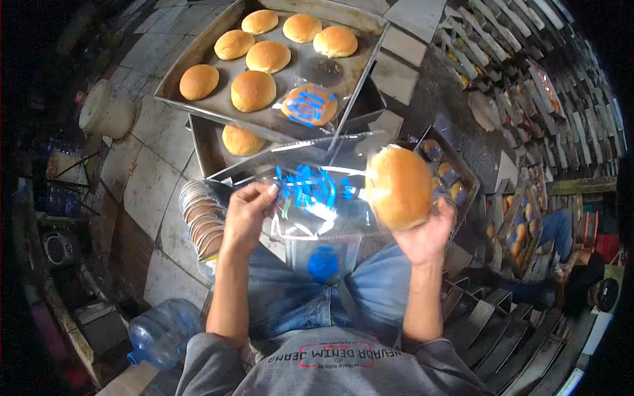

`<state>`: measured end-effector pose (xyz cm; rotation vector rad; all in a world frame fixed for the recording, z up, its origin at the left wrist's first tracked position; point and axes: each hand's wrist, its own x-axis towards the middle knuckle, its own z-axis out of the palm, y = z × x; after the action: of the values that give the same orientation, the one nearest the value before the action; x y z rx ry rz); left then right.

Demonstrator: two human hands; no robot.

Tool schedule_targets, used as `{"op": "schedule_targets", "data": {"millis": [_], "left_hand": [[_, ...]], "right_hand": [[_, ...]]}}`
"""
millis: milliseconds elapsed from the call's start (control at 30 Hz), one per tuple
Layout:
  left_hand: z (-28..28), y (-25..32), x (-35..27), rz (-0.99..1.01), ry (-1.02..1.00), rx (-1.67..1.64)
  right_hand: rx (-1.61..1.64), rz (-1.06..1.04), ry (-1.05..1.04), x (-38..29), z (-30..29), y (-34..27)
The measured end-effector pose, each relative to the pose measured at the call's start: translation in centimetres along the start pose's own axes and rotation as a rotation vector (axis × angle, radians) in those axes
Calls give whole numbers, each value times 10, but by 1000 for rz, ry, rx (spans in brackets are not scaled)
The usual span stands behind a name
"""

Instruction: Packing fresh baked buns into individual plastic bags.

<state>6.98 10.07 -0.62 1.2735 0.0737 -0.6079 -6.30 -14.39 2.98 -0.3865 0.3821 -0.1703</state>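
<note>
A clear plastic bag (317,198) with blue print is stretched between my hands above my lap. My left hand (251,205) pinches its left end between thumb and fingers. In my right hand (421,235) is a round golden bun (400,188), held at the bag's right end. Glare on the film hides whether the bun is inside the bag's mouth. More clear bags with blue print (323,262) lie between my thighs. Beyond my hands, a metal baking tray (168,91) carries several bare buns (253,91) and one bagged bun (309,105).
Under the upper tray sits another tray (198,143) with a bun (242,140). To the right, a crate (468,195) holds bagged buns. Stacked trays (554,94) line the right side. A water jug (166,331) and a bucket (106,109) stand left. Another person's leg (557,235) shows at right.
</note>
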Motion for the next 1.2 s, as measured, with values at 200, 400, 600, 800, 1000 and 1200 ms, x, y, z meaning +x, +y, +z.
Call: {"op": "schedule_targets", "data": {"millis": [200, 400, 600, 800, 1000, 1200], "left_hand": [[2, 26, -15, 116, 8, 455], [9, 8, -21, -28, -518, -741], [82, -13, -31, 152, -74, -658], [97, -60, -59, 0, -162, -488], [79, -24, -41, 75, -194, -553], [74, 13, -33, 34, -172, -697]], "right_hand": [[-525, 228, -216, -25, -5, -15], [-333, 200, -181, -20, 8, 39], [-97, -24, -123, -12, 19, 89], [-326, -169, -29, -8, 37, 78], [-1943, -844, -432, -12, 57, 73], [-2000, -670, -730, -38, 82, 61]]}}
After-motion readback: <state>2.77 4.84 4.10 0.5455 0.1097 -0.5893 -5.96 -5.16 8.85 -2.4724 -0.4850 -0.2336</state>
